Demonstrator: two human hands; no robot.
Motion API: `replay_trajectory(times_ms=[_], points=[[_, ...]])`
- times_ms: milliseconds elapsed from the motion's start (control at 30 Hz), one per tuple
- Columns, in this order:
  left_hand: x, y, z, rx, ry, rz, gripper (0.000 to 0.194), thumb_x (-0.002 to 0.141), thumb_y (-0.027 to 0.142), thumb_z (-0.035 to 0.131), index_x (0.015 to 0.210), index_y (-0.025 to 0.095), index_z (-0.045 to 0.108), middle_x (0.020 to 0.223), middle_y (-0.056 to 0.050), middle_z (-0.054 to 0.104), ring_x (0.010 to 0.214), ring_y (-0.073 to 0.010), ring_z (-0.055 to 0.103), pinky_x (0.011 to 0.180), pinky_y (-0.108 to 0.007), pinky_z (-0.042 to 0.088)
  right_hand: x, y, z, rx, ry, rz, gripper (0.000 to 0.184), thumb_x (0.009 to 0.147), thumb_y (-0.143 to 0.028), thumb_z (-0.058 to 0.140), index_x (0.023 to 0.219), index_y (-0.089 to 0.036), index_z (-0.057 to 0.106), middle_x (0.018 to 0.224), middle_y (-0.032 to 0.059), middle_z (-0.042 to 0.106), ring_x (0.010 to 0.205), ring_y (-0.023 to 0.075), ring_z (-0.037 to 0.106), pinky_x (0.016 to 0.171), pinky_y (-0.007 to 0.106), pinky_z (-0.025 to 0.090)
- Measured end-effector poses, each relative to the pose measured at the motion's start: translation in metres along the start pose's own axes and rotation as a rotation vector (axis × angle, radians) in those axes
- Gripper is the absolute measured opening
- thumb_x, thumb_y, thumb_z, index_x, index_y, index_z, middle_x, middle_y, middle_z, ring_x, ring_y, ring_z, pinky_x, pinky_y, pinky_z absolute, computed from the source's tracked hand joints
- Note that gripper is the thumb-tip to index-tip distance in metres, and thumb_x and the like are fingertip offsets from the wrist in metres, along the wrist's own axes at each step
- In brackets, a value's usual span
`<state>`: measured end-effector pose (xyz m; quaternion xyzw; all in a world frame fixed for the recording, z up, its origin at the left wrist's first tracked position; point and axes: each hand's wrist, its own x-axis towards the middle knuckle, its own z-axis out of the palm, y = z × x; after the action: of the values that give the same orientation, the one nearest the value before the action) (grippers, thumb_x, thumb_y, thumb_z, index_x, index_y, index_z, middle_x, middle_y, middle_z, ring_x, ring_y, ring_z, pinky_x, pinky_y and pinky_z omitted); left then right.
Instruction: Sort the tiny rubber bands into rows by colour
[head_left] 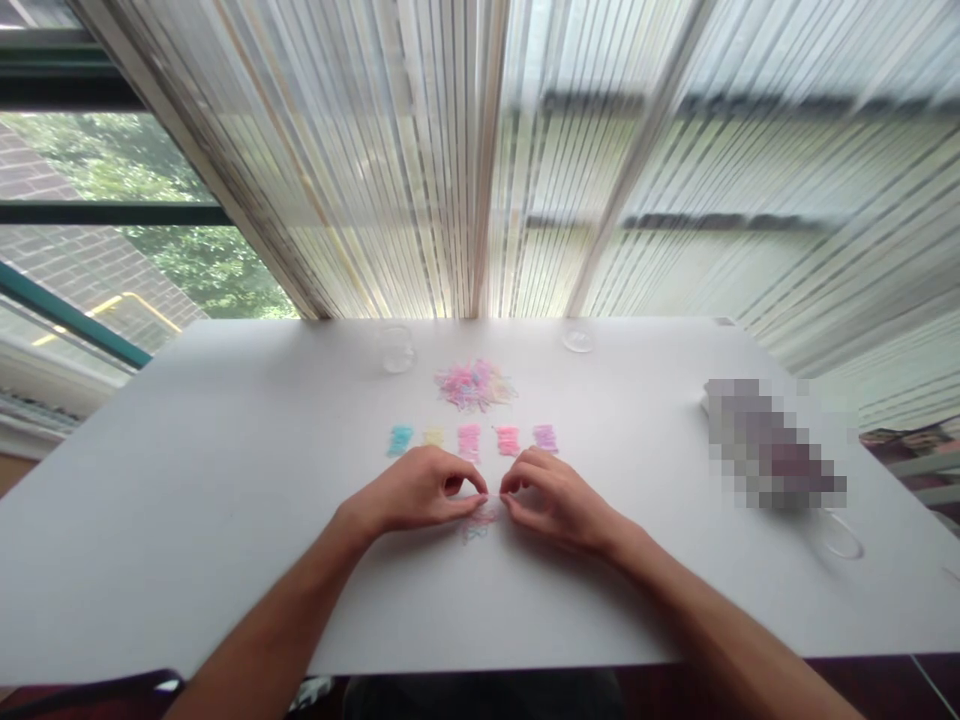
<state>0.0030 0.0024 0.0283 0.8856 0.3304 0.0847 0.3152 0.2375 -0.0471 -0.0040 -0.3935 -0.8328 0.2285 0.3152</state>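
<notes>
Both my hands rest on the white table (pixel 187 500), fingertips meeting at the middle. My left hand (pixel 420 492) and my right hand (pixel 551 497) are each pinched on something tiny and thin that I cannot make out. A small loose cluster of pastel strands (pixel 478 524) lies just below the fingertips. Beyond the hands is a row of sorted small piles: teal (pixel 400 439), yellow (pixel 433 437), two pink piles (pixel 469 441) and purple (pixel 545 437). Farther back lies a mixed pastel heap (pixel 474 385).
A clear glass jar (pixel 395 349) stands at the back left of the heap and a clear lid (pixel 578 340) at the back right. A blurred-out object (pixel 772 445) sits at the right, with a clear round piece (pixel 840 535) near it. Vertical blinds hang behind the table.
</notes>
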Motion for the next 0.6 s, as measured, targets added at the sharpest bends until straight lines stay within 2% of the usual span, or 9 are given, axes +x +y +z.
replay_trajectory(times_ms=[133,300,600], points=[[-0.0003,-0.0013,-0.0005,-0.004,0.015,0.001,0.017,0.086,0.029,0.066,0.088,0.021,0.081,0.057,0.004,0.047,0.055,-0.0092,0.040,0.055,-0.021,0.030,-0.0011,0.0017,0.0013,-0.004,-0.017,0.004,0.008,0.088,-0.016,0.067,0.093,-0.020,0.064,0.088,0.0041,0.064,0.080,0.0176,0.060,0.071,0.029,0.049],[-0.0010,-0.0040,-0.0009,-0.011,0.020,-0.003,0.016,0.086,0.029,0.067,0.089,0.022,0.082,0.058,0.004,0.049,0.056,-0.0093,0.041,0.056,-0.021,0.031,-0.0004,0.0003,0.0015,-0.011,-0.038,0.023,0.010,0.087,-0.011,0.065,0.088,-0.021,0.065,0.085,0.0034,0.064,0.078,0.0171,0.060,0.071,0.028,0.049],[-0.0017,-0.0062,-0.0020,-0.037,0.048,0.013,0.017,0.086,0.029,0.067,0.090,0.022,0.082,0.058,0.003,0.054,0.056,-0.0097,0.042,0.055,-0.021,0.032,0.0005,0.0008,0.0024,-0.012,0.020,0.009,0.012,0.085,-0.010,0.062,0.085,-0.021,0.063,0.082,0.0024,0.064,0.075,0.0164,0.059,0.068,0.027,0.048]])
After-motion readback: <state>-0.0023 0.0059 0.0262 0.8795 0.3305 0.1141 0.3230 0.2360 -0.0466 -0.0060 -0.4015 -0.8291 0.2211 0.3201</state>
